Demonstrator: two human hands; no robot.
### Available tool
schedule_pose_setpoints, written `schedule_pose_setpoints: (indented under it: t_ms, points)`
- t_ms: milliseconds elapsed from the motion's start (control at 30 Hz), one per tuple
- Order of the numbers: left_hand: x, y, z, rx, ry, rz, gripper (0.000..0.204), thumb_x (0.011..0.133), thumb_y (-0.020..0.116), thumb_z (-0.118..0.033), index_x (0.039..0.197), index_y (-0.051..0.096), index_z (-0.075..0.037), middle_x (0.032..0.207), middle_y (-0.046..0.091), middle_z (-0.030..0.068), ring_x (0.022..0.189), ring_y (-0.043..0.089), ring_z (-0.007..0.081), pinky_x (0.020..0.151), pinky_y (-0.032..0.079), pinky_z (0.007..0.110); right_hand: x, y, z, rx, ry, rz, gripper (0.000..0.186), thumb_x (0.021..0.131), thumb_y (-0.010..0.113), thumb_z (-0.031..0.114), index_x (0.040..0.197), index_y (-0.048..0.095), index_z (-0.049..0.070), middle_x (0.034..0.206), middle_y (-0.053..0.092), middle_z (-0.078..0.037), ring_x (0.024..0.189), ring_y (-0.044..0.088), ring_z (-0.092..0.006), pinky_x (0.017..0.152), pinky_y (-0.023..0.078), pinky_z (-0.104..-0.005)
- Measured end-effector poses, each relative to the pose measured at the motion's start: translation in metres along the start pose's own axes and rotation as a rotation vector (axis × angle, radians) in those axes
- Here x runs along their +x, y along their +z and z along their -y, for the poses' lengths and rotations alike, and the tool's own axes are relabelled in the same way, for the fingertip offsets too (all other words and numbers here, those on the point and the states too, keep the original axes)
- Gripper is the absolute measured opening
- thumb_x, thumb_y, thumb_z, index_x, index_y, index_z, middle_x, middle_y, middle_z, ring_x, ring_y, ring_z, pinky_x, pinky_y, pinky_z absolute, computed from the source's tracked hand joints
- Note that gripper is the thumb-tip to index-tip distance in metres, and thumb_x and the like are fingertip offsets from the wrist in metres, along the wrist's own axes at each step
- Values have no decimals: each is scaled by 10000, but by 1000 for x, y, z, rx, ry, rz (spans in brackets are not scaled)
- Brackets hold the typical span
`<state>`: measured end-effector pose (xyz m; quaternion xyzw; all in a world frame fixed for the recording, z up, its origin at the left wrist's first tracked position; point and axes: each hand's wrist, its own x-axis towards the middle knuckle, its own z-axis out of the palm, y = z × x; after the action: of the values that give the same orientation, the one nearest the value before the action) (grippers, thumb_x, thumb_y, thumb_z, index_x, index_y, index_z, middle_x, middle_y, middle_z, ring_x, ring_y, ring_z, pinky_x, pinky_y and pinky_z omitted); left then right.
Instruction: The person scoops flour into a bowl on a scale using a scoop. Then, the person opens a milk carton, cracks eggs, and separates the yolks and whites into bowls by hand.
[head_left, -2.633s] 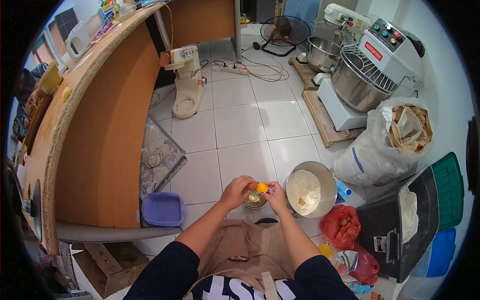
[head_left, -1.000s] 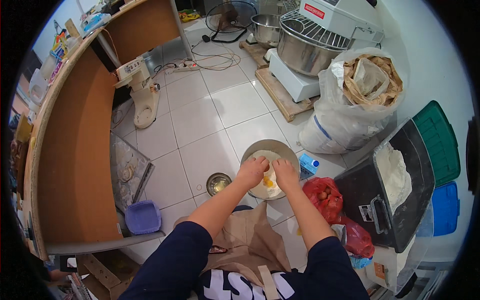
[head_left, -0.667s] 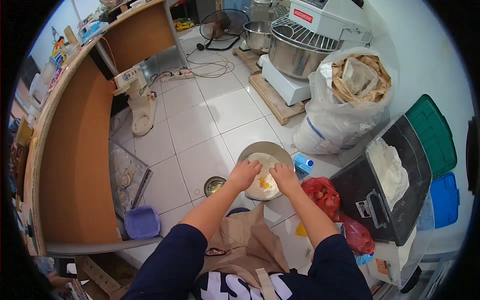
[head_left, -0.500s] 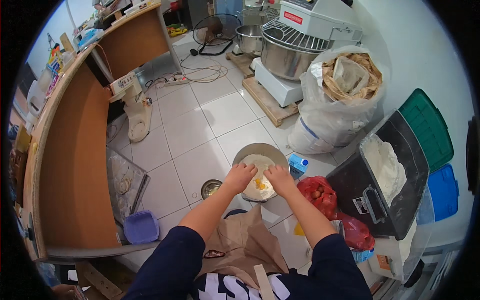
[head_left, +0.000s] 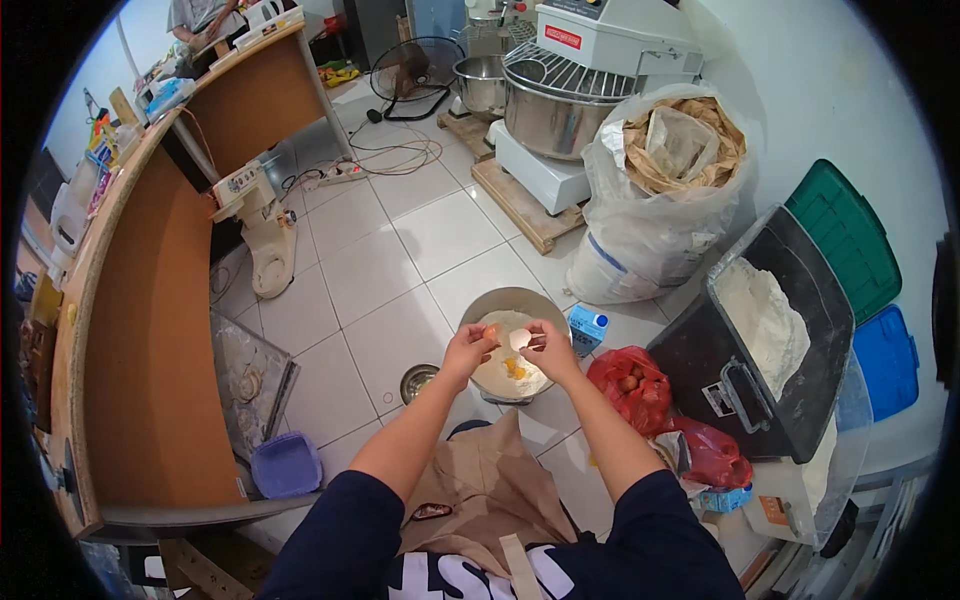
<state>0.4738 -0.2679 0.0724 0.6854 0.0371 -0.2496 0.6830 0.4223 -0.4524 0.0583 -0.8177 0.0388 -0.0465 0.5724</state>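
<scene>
Seen from the head camera looking down, a person's two hands meet over a metal bowl (head_left: 512,305) that stands on the white tiled floor. The left hand (head_left: 468,350) and the right hand (head_left: 547,348) are side by side above the bowl, and between their fingertips sits a pale eggshell (head_left: 519,339); the right hand's fingers are pinched on it, while the left hand's fingers are curled close beside it, and whether they grip a second piece of shell cannot be told. Inside the bowl lies white flour with yellow yolk (head_left: 514,369) on top, just below the hands. A small metal cup (head_left: 416,381) stands on the floor just left of the bowl. To the right of the bowl is a blue carton (head_left: 588,329), and beside that a red plastic bag (head_left: 630,385) with eggs inside. Further right stands a black bin (head_left: 790,400) holding flour. Behind the bowl is a large white sack (head_left: 655,210), and beyond it a big white mixer (head_left: 580,90).
</scene>
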Motion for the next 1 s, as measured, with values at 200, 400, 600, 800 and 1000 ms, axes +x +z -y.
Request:
schedule_pose_setpoints:
  t_ms: [200,400,600,800,1000]
  points:
    - [-11,4,-2,-285,-99,209,347,850,622,-148,1143,454,-68,1039,568,50,932,579,158,808,473,298,-7,4,2,116,-58,-39,427,731,695,67,1126,543,11,1031,619,-108,893,625,-169,758,514,-284]
    - [-41,7,-24,-342,-130,350,291,880,610,-292,1075,495,-110,1006,578,28,895,545,160,791,460,299,-39,11,43,360,-44,-62,515,791,692,78,1259,485,23,1085,588,-81,935,593,-145,816,494,-275]
    - [-96,35,-34,32,-138,445,428,910,550,-334,1239,427,-88,1212,495,68,1103,489,211,883,437,349,-105,-11,41,582,-78,-301,582,777,704,85,1287,436,4,1056,588,-78,925,586,-132,771,499,-266]
    - [-134,-42,8,173,122,379,460,911,543,-227,1320,396,-76,1326,435,77,1155,456,175,887,442,322,-231,-122,-30,378,-336,-1158,436,781,687,90,1142,445,53,1006,522,-37,900,524,-135,840,452,-294]
    - [-146,-110,49,46,189,-105,395,881,577,-111,1255,462,-58,1296,495,75,1135,491,180,900,424,301,-376,-244,-135,-311,130,-1851,525,762,736,133,1126,385,-10,1048,495,-125,926,534,-220,827,469,-329]
